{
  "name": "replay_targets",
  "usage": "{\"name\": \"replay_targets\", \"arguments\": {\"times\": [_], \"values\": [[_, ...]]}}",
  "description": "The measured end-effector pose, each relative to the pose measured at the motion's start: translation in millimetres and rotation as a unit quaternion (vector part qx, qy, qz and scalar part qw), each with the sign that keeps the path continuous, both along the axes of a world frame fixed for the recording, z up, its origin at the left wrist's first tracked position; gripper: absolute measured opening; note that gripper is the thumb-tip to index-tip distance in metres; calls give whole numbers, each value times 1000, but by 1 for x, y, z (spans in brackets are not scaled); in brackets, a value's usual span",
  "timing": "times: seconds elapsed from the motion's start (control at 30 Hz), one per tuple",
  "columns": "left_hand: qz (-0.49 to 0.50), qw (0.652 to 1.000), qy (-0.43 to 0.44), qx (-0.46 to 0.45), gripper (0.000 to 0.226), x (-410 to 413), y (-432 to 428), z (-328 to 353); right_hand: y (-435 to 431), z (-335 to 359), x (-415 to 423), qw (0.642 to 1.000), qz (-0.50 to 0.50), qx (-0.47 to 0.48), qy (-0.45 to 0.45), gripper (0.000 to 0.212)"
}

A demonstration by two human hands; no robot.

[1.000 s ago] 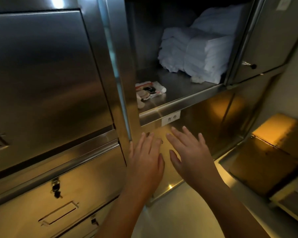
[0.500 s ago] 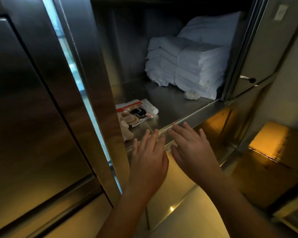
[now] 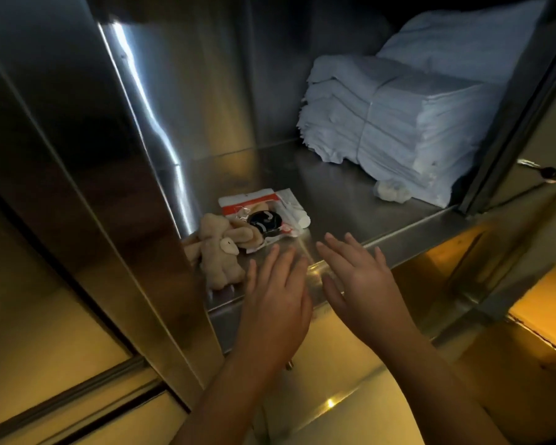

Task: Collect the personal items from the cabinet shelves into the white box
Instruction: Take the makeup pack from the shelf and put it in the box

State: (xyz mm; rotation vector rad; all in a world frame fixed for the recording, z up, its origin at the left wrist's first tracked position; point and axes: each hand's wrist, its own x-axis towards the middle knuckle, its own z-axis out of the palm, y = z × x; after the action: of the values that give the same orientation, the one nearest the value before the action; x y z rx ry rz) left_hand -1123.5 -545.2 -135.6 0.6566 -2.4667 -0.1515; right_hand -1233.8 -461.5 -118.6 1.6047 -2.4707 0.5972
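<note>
Both hands flat, palms down, fingers straight, gripping nothing. Left hand [image 3: 275, 293] is over the front lip of the steel shelf [image 3: 350, 194], fingertips just beside the beige plush toy [image 3: 219, 255]. Right hand [image 3: 363, 277] sits next to it, not touching it. Can't tell if either touches the shelf. A clear packet [image 3: 264, 216] with a red-white card and black disc lies behind the toy, touching it. Folded white towels [image 3: 398, 123] are stacked back right, well apart.
</note>
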Motion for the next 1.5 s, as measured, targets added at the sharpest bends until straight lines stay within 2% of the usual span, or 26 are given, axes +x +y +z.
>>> {"name": "replay_targets", "arguments": {"times": [0.1, 0.23, 0.37, 0.47, 0.93, 1.23, 1.5], "values": [[43, 999, -6, -4, 48, -16, -5, -5, -14, 0, -24, 999, 44, 8, -1, 48], [84, 995, -20, 40, 48, -39, -11, -10, -30, 0, -56, 996, 89, 0, -10, 46], [129, 991, -14, 34, 49, -65, -22, -17, -49, -3, -90, 992, 122, 13, -18, 47], [154, 987, -42, 4, 53, -77, -32, -22, -65, -11, -107, 989, 146, 34, -10, 48], [230, 962, -149, -12, 56, -109, -74, -38, -129, -32, -144, 967, 236, 89, -32, 54], [253, 954, -161, 17, 57, -117, -73, -39, -132, -40, -153, 964, 247, 93, -30, 49], [237, 960, -149, 19, 58, -133, -54, -39, -101, -40, -165, 971, 225, 74, -25, 46]]}}
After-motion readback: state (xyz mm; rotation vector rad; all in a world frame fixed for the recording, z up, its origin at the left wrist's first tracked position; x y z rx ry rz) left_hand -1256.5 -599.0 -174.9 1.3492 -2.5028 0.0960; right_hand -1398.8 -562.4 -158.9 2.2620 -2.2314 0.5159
